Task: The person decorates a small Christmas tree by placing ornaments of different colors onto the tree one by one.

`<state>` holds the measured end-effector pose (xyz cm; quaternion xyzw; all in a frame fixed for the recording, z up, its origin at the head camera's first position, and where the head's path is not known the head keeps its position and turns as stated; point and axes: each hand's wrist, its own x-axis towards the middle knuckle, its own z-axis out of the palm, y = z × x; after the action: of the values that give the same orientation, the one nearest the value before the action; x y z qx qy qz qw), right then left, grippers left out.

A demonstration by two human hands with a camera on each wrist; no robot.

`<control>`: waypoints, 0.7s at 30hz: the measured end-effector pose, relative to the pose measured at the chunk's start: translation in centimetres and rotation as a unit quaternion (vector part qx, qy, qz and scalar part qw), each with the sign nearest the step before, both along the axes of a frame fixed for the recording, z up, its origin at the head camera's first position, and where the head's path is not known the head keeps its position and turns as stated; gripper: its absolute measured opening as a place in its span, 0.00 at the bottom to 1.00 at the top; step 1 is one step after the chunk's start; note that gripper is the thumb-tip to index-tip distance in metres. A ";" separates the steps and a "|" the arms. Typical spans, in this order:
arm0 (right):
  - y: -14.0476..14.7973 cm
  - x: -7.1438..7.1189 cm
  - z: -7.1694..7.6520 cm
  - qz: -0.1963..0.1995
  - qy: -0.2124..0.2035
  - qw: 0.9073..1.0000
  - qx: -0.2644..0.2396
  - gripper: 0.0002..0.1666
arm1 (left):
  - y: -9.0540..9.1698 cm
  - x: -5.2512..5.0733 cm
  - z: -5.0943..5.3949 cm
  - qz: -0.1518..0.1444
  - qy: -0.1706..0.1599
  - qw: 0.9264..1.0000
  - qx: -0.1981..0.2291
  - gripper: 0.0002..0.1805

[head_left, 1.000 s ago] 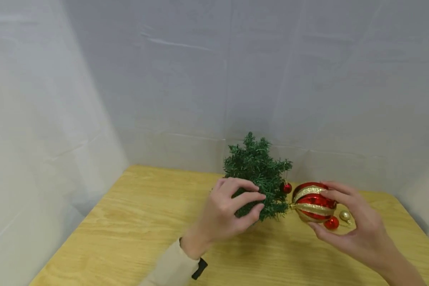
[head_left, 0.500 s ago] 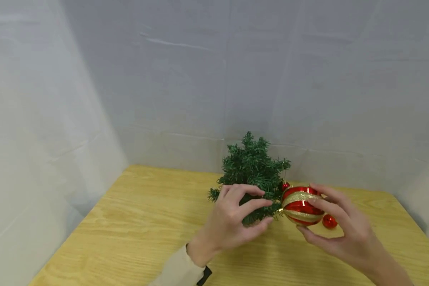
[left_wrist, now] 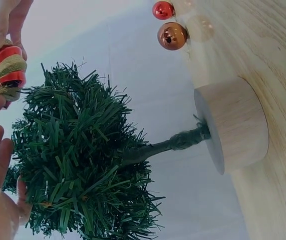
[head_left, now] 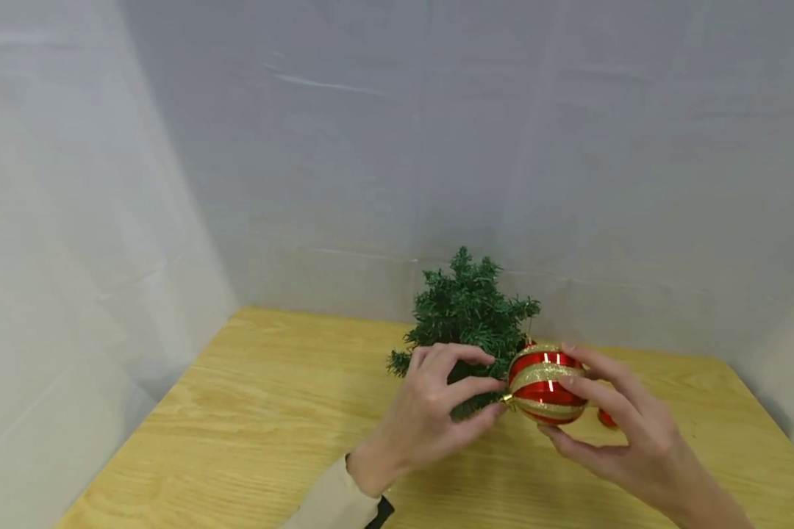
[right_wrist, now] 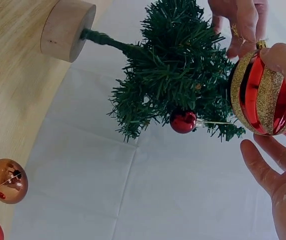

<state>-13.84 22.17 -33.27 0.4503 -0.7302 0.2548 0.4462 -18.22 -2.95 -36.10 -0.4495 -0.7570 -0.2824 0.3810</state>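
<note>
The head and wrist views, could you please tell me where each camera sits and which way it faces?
Head: worn on the head, facing forward and down at the tabletop, tree and striped ball; left hand, right hand and a sleeve show.
Left wrist: on that wrist, facing the tree, which appears sideways; both hands show at the left.
Right wrist: on that wrist, facing tree and striped ball; both hands show toward the right.
Shared: both wrist views show the wooden base and copper ball.

The Christmas tree is set on the table before the backdrop; at its right, the held bauble is flanked by left hand and right hand.
</note>
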 end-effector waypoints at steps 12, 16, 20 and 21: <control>0.3 0.1 -0.4 -0.014 -0.004 1.000 -0.002 0.34 | -0.2 0.0 0.0 -0.018 -0.002 0.999 0.030 0.00; 0.6 0.2 -0.5 -0.039 -0.020 0.999 0.005 0.36 | -0.2 0.0 0.0 -0.014 -0.006 0.999 0.040 0.03; 0.6 0.4 -0.9 -0.077 -0.053 0.995 0.021 0.37 | -0.2 0.1 -0.1 -0.011 -0.004 0.999 0.042 0.02; 0.6 0.5 -1.0 -0.081 -0.060 0.995 0.023 0.36 | -0.2 0.1 -0.1 -0.011 -0.002 0.999 0.042 0.02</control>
<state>-13.39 22.77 -34.31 0.3832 -0.7955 0.2280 0.4103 -18.08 -3.16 -36.19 -0.4406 -0.7405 -0.3189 0.3947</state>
